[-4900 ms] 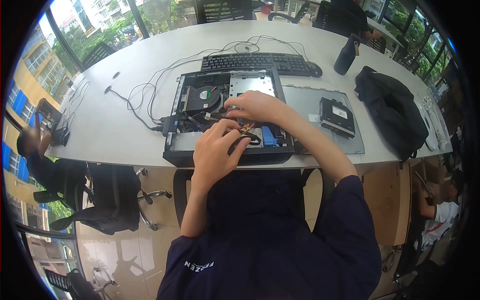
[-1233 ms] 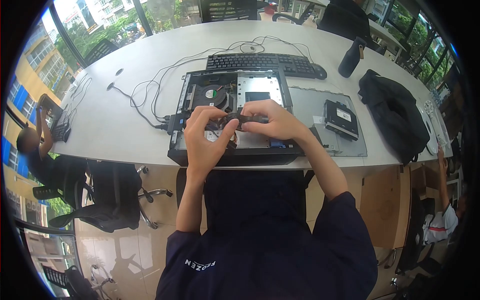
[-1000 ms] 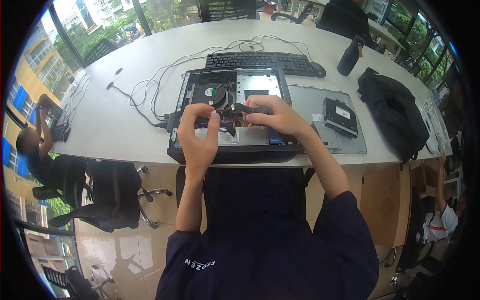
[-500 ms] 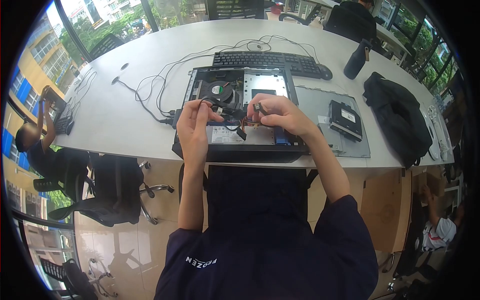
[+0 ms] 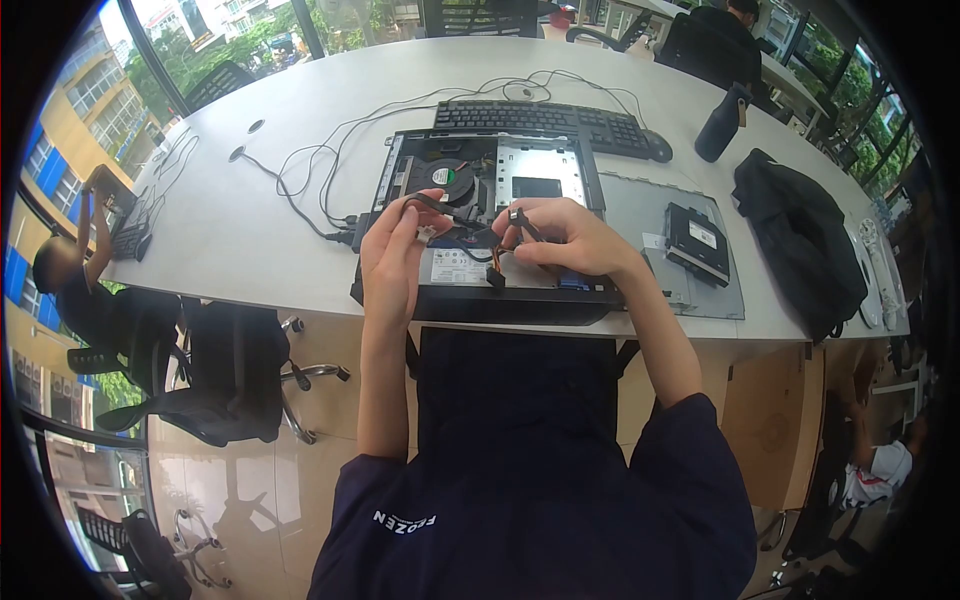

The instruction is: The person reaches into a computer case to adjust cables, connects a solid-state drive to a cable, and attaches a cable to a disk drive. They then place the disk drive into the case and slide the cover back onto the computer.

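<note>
An opened desktop computer case [image 5: 480, 305] lies flat at the table's front edge. Inside it I see a round cooling fan [image 5: 446, 180], a silver drive bay [image 5: 540, 160] and a white-labelled power supply [image 5: 460, 266]. My left hand [image 5: 393, 248] is closed on a black cable [image 5: 436, 203] above the case's left half. Over the right half, my right hand [image 5: 560, 238] pinches a cable connector [image 5: 517, 216] between thumb and fingers. Another black connector [image 5: 496, 277] on coloured wires dangles between the hands.
A keyboard [image 5: 510, 116] and mouse [image 5: 656, 146] lie behind the case. To the right are a metal side panel [image 5: 720, 300] with an optical drive [image 5: 697, 244] on it, a dark bottle [image 5: 722, 124] and a black bag [image 5: 800, 240]. Cables [image 5: 285, 200] run along the left.
The view has shifted slightly, moving the case a little to the right in it. Both hands stay over the case with the cables, and the dangling connector has turned to hang more upright.
</note>
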The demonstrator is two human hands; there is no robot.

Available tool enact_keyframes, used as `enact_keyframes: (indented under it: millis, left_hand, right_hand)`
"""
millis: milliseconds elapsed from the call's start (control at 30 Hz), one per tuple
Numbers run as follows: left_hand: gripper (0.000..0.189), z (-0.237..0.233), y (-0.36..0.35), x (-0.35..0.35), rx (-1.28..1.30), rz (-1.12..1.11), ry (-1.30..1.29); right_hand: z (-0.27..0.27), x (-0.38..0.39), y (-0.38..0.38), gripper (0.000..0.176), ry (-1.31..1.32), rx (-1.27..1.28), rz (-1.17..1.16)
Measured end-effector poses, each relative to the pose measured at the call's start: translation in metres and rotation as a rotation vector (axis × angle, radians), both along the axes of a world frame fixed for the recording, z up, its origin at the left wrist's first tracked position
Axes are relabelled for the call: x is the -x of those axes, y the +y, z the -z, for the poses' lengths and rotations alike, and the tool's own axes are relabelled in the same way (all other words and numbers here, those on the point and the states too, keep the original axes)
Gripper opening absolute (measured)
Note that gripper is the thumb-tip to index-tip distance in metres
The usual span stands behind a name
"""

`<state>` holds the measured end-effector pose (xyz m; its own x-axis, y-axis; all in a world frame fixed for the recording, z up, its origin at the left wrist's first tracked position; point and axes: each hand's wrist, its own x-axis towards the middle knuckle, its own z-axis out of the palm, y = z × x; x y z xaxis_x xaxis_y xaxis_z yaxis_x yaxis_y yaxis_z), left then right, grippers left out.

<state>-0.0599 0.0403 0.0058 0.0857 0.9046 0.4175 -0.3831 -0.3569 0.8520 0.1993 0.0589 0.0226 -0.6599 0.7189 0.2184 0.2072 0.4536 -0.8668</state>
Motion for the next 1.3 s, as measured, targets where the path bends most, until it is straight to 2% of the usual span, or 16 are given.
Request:
enact_keyframes:
  millis: [100,167,267,400,467,500,567,633,700,833,933,1033,1100,1167,1200,1300]
  left_hand:
    - [0.031,-0.001,0.000,0.000,0.042,-0.005,-0.068]
    - [0.028,0.006,0.005,0.006,0.036,0.030,-0.332]
    - [0.030,0.007,0.004,0.010,0.040,0.046,-0.483]
    - [0.029,0.009,-0.002,0.010,-0.004,-0.049,-0.477]
    - [0.024,0.005,-0.003,0.011,-0.074,0.016,-0.174]
    - [0.024,-0.002,-0.005,0.008,-0.074,0.020,-0.173]
    - [0.023,-0.017,-0.012,-0.004,-0.040,-0.006,0.545]
    - [0.028,-0.020,-0.010,-0.020,-0.027,-0.014,0.635]
    - [0.030,-0.020,-0.008,-0.031,-0.078,-0.046,0.934]
    - [0.023,-0.014,0.004,-0.031,-0.185,-0.109,1.005]
    - [0.022,-0.041,-0.004,-0.029,-0.114,-0.221,1.093]
    - [0.023,-0.043,-0.004,-0.023,-0.150,-0.352,0.998]
    - [0.020,-0.040,-0.006,-0.024,-0.153,-0.338,0.957]
    - [0.016,-0.030,-0.010,-0.028,-0.324,-0.356,0.859]
    - [0.013,-0.025,-0.012,-0.031,-0.301,-0.342,0.860]
    - [0.011,-0.010,-0.018,-0.037,-0.423,-0.423,0.835]
  right_hand:
    - [-0.003,0.002,-0.005,0.031,0.042,0.051,0.034]
    - [-0.002,0.003,-0.007,0.027,0.114,0.060,0.055]
    - [-0.002,0.002,-0.007,0.021,0.236,0.114,0.075]
    - [0.001,-0.004,-0.004,0.021,0.327,0.150,0.107]
    - [0.001,-0.003,-0.004,0.022,0.366,0.142,0.145]
    - [0.001,-0.004,-0.004,0.022,0.367,0.141,0.150]
    - [0.003,-0.005,-0.003,0.022,0.395,0.163,0.139]
    - [0.003,-0.006,-0.002,0.021,0.421,0.165,0.127]
    - [0.004,-0.006,-0.001,0.021,0.449,0.165,0.117]
    - [0.005,-0.007,-0.001,0.022,0.461,0.157,0.133]
    - [-0.002,-0.004,-0.005,0.023,0.422,0.200,0.159]
    - [0.000,-0.001,-0.003,0.019,0.379,0.224,0.156]
    - [-0.003,0.001,-0.004,0.017,0.369,0.197,0.138]
    - [-0.012,0.004,-0.013,0.028,0.366,0.266,0.102]
    - [-0.016,0.004,-0.017,0.041,0.327,0.296,0.098]
    - [-0.010,0.001,-0.011,0.047,0.231,0.255,0.010]
